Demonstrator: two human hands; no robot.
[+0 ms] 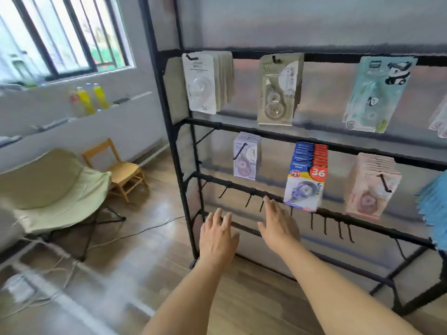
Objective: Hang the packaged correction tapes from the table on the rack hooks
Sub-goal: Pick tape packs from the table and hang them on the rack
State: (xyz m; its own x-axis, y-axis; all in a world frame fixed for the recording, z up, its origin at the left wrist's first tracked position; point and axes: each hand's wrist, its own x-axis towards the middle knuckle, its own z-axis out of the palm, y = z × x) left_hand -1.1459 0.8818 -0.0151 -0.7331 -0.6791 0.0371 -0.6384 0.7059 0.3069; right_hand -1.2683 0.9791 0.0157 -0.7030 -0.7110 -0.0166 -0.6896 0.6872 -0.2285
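- Wood floor (pixel 150 281), green lounge chair (pixel 50 187), barred window (pixel 63 35).
- Black rack (pixel 174 146) holds correction tape packs on hooks; the blue pack (pixel 306 182) reads "36" and "PET".
- Left hand (pixel 217 238) and right hand (pixel 280 226) both spread flat, holding nothing, by the bare lower hooks (pixel 249 200).

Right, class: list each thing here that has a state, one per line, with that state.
left hand: open, holding nothing
right hand: open, holding nothing
blue and red packs: hung on a hook
pink packs: hung on a hook
lowest row of hooks: bare
window: cannot tell if shut
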